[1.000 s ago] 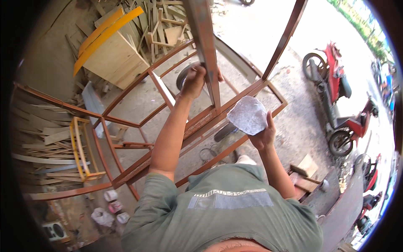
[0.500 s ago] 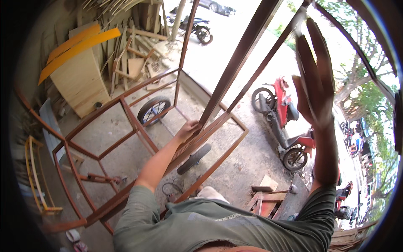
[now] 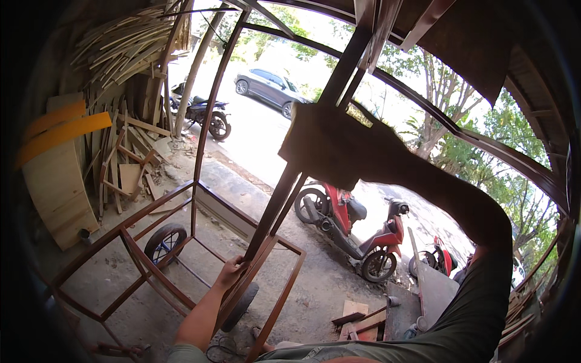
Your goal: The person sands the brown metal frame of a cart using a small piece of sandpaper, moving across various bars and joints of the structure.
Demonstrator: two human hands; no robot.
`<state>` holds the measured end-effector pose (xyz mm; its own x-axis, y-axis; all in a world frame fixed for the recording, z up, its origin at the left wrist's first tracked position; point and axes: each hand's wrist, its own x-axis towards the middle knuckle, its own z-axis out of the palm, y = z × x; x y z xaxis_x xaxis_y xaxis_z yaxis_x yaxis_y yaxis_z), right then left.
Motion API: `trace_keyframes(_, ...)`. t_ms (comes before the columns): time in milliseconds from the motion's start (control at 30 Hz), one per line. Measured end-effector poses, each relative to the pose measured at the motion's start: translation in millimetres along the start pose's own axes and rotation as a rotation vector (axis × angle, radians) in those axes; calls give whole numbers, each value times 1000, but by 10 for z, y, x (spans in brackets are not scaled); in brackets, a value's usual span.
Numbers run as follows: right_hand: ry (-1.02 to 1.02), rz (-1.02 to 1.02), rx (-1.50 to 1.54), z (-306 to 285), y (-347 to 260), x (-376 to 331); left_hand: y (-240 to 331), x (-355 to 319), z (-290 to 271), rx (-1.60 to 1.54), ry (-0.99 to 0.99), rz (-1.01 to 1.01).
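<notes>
Workshop yard; hands [image 3: 232, 270] seemingly on frame [image 3: 200, 199]

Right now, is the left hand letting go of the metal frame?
No, the left hand is wrapped around a slanted bar of the rust-red metal frame, down low near the wheel.

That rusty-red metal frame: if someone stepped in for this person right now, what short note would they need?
Left hand: gripping a slanted bar of the rust-red metal cart frame, low down near the black wheel.
Right hand: raised high against the upright bar, dark in silhouette; it seems to press a flat sheet or pad there, but the grip is unclear.
Frame stands on the concrete floor, by a red motorbike.
Done and left: the frame looks evenly reddish-brown; no finished or unfinished areas can be told apart.
</notes>
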<state>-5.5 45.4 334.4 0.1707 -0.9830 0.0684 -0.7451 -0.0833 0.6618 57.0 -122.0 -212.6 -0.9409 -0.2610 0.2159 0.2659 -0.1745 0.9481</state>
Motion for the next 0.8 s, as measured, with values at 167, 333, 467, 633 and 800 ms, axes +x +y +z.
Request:
trace_keyframes(167,188,293,437,-390,-65,224,38,-72,-44,21,30,10)
trace_keyframes(333,18,648,953,-719,278,2,-67,-3,88,120,-15,26)
trace_keyframes(467,19,605,860,-830,346,116,232,-74,18,194,59,-20)
trace_keyframes(633,-47,321,40,-734,182,207,206,-100,-79,220,116,58)
trace_keyframes(800,-69,-43,-1489,-648,47,26,136,-52,67,75,86,-30)
